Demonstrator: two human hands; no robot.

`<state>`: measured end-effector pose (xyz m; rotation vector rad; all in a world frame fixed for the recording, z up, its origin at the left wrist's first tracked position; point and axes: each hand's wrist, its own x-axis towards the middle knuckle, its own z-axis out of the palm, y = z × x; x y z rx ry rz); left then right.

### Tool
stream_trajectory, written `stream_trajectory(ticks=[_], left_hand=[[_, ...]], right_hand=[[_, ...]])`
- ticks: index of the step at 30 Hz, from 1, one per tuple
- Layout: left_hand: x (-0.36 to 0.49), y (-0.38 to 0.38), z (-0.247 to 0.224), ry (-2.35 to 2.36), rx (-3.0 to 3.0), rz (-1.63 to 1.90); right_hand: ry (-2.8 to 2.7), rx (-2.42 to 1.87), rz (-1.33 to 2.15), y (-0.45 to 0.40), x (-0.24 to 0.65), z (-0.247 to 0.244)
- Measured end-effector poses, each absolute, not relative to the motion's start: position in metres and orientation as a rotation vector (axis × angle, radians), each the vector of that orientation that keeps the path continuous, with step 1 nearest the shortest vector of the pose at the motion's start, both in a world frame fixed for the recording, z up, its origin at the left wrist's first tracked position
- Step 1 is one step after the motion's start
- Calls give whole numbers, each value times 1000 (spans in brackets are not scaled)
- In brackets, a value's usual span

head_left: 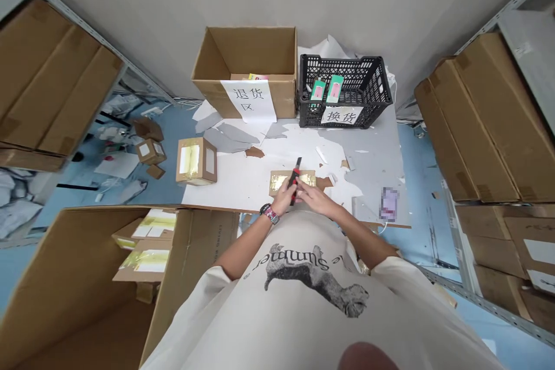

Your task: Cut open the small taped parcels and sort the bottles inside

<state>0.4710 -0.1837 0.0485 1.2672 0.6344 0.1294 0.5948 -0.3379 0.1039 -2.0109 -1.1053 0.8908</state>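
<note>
- While the left hand [282,199] grips a red-and-black utility knife [295,178] upright, the right hand [311,199] presses, fingers together, on a small gold-taped carton [291,182], which sits at six o'clock on the white-topped bench [229,179].
- Its blade is hidden; right fingers are best kept off its line.
- Beyond the hands, an open cardboard box [277,52] stands at twelve o'clock, a black plastic crate [347,63] at one.
</note>
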Motion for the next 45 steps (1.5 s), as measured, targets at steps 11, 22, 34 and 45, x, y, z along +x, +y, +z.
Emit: stream_trajectory(ticks=[11, 22, 34, 45], left_hand=[[390, -112, 17, 1025, 1306, 290], [408, -115, 8, 780, 1539, 113], [423, -20, 36, 366, 2370, -375], [426, -18, 53, 309, 1947, -608]], right_hand=[[-1583, -2563, 582, -265, 560, 84], [-1465, -2525, 723, -302, 594, 74], [-1419, -2444, 867, -305, 591, 91], [-1460, -2456, 726, -307, 592, 80]])
